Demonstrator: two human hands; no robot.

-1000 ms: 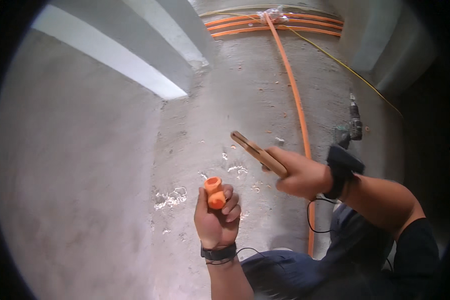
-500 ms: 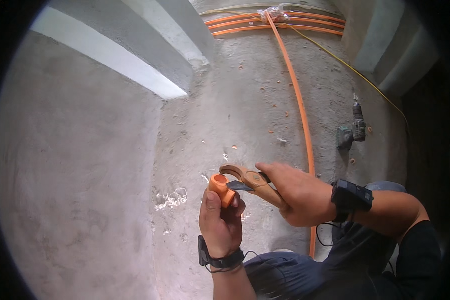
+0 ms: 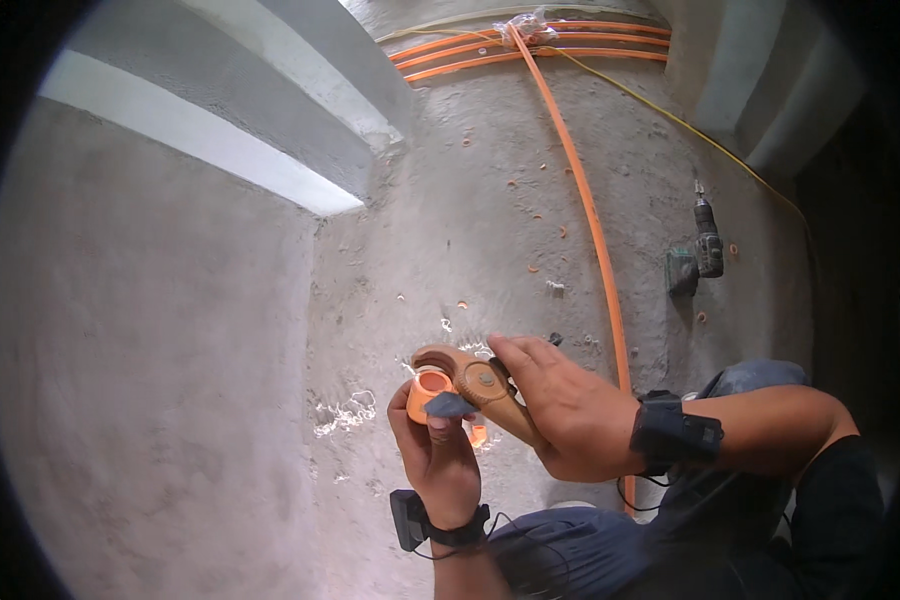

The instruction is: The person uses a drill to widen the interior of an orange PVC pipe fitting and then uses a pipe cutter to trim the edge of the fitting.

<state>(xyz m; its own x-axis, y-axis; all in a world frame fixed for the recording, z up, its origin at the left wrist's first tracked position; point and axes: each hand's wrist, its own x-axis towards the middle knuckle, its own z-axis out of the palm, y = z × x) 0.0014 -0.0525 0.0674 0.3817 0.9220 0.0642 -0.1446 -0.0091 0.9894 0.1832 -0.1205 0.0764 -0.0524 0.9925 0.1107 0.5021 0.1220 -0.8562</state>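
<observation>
Both hands are gripping: the left hand (image 3: 446, 484) curls around an orange pipe fitting (image 3: 419, 403), its round mouth facing up; the right hand (image 3: 582, 418) is closed on a tan cutter (image 3: 484, 381). The cutter's dark blade (image 3: 450, 405) overlaps the fitting, just above the left thumb. 1 drill (image 3: 708, 243) lies beyond the right hand.
</observation>
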